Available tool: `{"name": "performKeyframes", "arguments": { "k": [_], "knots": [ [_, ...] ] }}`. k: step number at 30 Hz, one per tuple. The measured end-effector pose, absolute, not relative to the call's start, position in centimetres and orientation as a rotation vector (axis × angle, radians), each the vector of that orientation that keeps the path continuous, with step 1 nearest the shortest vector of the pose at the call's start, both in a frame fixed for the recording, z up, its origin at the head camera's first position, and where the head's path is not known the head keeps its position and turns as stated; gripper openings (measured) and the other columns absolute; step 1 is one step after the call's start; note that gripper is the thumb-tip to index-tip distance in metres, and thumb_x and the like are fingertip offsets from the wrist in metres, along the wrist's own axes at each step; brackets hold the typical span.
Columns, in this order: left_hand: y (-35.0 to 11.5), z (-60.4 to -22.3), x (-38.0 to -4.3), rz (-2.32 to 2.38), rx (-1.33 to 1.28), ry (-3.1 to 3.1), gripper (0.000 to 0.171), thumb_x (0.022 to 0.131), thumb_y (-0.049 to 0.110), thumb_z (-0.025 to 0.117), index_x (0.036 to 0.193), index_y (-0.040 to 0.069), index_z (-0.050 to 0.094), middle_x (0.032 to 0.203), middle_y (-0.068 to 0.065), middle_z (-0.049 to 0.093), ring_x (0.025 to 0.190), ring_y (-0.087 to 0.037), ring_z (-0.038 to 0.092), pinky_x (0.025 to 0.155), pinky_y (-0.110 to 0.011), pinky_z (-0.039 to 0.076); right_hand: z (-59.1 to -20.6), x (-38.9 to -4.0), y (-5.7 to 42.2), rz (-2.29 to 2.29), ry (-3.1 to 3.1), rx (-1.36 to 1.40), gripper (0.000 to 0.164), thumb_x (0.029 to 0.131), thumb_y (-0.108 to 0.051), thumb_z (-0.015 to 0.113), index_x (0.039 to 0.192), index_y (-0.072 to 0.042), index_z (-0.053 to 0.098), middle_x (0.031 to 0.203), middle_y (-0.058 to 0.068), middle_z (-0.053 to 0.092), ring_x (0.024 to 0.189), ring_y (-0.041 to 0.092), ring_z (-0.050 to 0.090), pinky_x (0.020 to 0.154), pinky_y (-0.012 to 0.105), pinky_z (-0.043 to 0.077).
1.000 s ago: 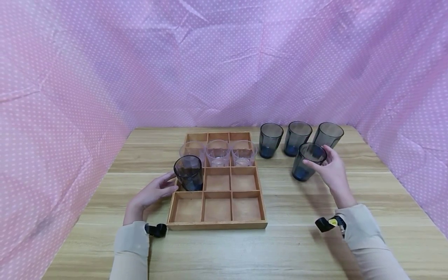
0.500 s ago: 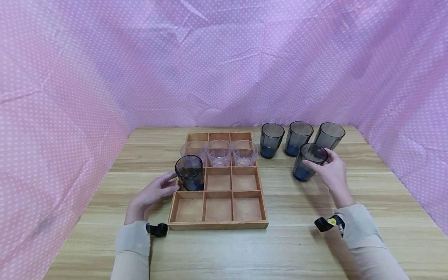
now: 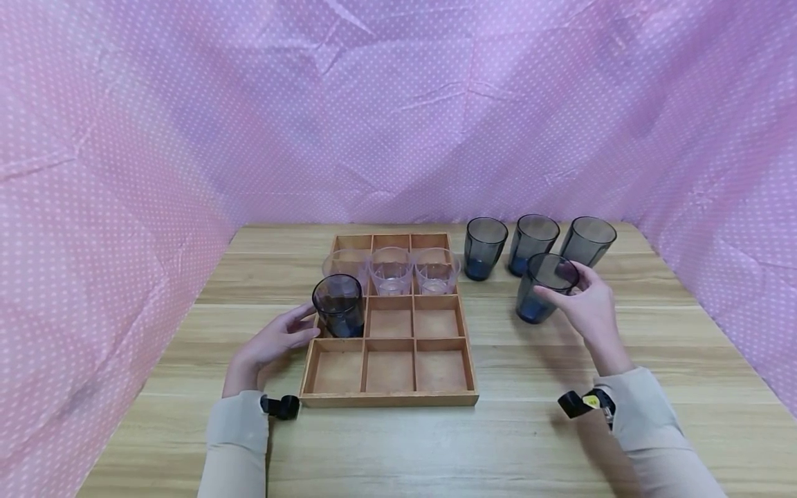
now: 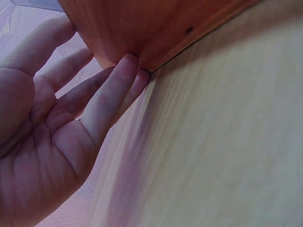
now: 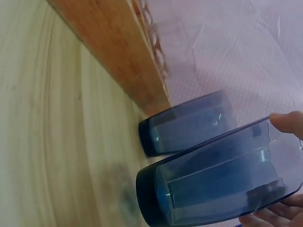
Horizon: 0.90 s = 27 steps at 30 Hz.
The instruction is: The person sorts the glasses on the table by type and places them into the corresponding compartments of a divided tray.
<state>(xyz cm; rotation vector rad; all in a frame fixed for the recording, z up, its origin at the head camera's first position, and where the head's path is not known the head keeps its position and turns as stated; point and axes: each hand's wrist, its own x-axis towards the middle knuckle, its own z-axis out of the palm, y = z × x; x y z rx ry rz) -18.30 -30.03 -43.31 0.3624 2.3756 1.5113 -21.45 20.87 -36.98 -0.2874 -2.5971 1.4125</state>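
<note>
In the head view my right hand [image 3: 585, 301] holds a smoky blue-grey drinking glass [image 3: 537, 308] near its rim, between thumb and fingers. The right wrist view shows this glass [image 5: 213, 184] tilted, its thick base close over the table. My left hand [image 3: 274, 342] rests its fingers against the left outer side of the wooden divided tray [image 3: 389, 400]. Up close, the left fingers [image 4: 106, 101] are extended along the tray wall [image 4: 156, 28] and grasp nothing. A second dark glass [image 3: 338, 311] stands in a left compartment of the tray, beside the left hand.
Across the tray's second row stand three clear cups [image 3: 390, 273]. Three more smoky glasses [image 3: 482, 252] stand at the back right, behind the held one. Pink dotted cloth [image 3: 398, 124] hangs behind the wooden table [image 3: 411, 456].
The right hand's glass has shifted slightly left, away from the glass at the far back right. The left hand stays in place against the tray.
</note>
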Motion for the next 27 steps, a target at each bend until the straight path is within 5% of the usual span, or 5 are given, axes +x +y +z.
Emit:
{"name": "performKeyframes", "arguments": {
  "k": [7, 12, 21, 27],
  "knots": [
    [-30.0, -43.2, -18.3, 1.518, 0.384, 2.358, 0.068, 0.098, 0.016, 0.057, 0.151, -0.005, 0.021, 0.156, -0.031, 0.022, 0.138, -0.048, 0.035, 0.103, -0.025, 0.044, -35.9, -21.1, 19.7, 1.458, -2.571, -0.188, 0.080, 0.077, -0.028, 0.083, 0.143, -0.004, 0.044, 0.136, 0.018, 0.056, 0.106, -0.005, 0.052, 0.076, -0.001, 0.039],
    [-30.0, -43.1, -18.3, 1.519, 0.367, 2.348, 0.068, 0.098, 0.015, 0.057, 0.152, -0.004, 0.021, 0.156, -0.030, 0.021, 0.138, -0.048, 0.034, 0.106, -0.034, 0.044, -35.1, -20.7, 18.8, 1.487, -2.549, -0.123, 0.074, 0.076, -0.026, 0.083, 0.139, -0.005, 0.049, 0.124, 0.002, 0.060, 0.103, -0.012, 0.050, 0.079, -0.001, 0.041],
    [-30.1, -43.2, -18.3, 1.519, 0.348, 2.339, 0.069, 0.098, 0.018, 0.058, 0.153, 0.000, 0.020, 0.158, -0.027, 0.021, 0.139, -0.048, 0.033, 0.107, -0.041, 0.044, -33.5, -20.2, 16.2, 1.593, -2.569, -0.005, 0.076, 0.079, -0.026, 0.081, 0.143, -0.004, 0.044, 0.138, 0.016, 0.054, 0.128, 0.025, 0.052, 0.081, 0.001, 0.043],
    [-30.1, -43.1, -18.3, 1.526, 0.336, 2.321, 0.070, 0.098, 0.019, 0.058, 0.154, 0.001, 0.019, 0.158, -0.027, 0.019, 0.140, -0.047, 0.032, 0.107, -0.042, 0.044, -32.7, -20.1, 13.8, 1.613, -2.580, 0.053, 0.076, 0.077, -0.026, 0.083, 0.141, -0.006, 0.047, 0.134, 0.014, 0.057, 0.120, 0.021, 0.055, 0.078, 0.003, 0.043]
  ]
}}
